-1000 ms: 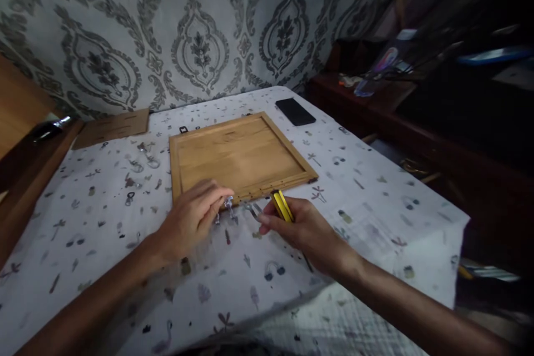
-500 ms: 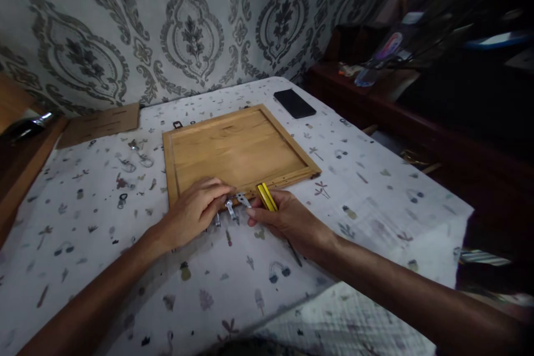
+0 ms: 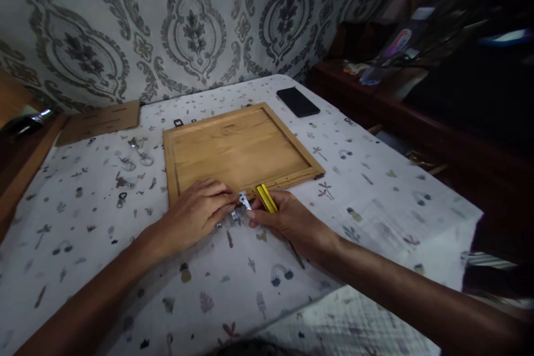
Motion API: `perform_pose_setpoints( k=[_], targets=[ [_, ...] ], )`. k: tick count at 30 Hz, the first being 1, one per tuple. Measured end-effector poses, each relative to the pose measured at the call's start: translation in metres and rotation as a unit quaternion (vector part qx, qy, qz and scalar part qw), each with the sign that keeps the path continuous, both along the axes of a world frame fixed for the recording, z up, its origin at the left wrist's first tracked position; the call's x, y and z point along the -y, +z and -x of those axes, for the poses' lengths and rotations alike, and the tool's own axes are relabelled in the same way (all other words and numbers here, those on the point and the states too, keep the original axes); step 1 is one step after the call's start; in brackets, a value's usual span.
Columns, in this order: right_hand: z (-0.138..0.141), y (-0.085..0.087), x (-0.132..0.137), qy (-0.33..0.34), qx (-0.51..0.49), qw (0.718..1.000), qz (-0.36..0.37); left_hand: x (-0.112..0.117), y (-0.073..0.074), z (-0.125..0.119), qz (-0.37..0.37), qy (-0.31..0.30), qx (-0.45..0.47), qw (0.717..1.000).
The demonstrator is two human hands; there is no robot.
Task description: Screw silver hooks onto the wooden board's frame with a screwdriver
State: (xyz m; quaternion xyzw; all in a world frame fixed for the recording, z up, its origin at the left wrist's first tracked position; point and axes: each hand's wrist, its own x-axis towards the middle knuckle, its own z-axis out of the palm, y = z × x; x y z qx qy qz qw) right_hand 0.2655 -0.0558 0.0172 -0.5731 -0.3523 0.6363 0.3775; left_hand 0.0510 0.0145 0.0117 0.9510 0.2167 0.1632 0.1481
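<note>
A wooden framed panel [image 3: 233, 144] lies flat on the table, its near edge under my hands. My right hand [image 3: 283, 211] is closed around a screwdriver with a yellow and black handle [image 3: 267, 198]; its dark shaft points back below the hand. The same hand's thumb and fingertips pinch a small silver metal fitting [image 3: 245, 200] at the frame's near edge. My left hand [image 3: 204, 206] rests over the panel's near left edge, with fingers and thumb drawn together at the fitting. Under them shows part of another silver fitting [image 3: 235, 215], mostly hidden.
Loose metal pieces with wire loops [image 3: 133, 158] lie left of the panel. A black phone [image 3: 297, 102] is at the back right, and a flat cardboard piece [image 3: 100, 121] at the back left. A bottle [image 3: 387, 50] stands on the dark red furniture [image 3: 346, 80] beyond.
My left fingers have moved slightly right, covering a silver fitting that showed before and reaching the one in my right fingertips. My right hand has barely moved and keeps its hold.
</note>
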Motion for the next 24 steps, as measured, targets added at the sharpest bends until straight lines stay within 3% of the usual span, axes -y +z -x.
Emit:
perform_pose_setpoints(
  k=[5,10,14,20,24],
  targets=[
    [-0.002,0.001,0.002,0.002,0.001,1.0,0.017,0.002,-0.001,-0.002,-0.034,-0.006,-0.011,0.999],
    [-0.016,0.002,0.001,-0.016,0.016,1.0,0.003,0.004,0.001,-0.003,-0.017,0.013,-0.03,0.999],
    [-0.026,0.006,-0.008,0.013,0.044,0.999,-0.006,0.005,0.003,-0.004,-0.015,0.01,-0.024,1.0],
    [-0.024,0.013,-0.023,0.13,0.094,0.978,-0.133,0.005,0.004,-0.006,-0.026,0.017,-0.004,1.0],
    [-0.023,0.005,-0.026,0.116,0.122,0.969,-0.182,0.006,0.003,-0.006,-0.027,0.018,-0.003,0.999]
  ],
)
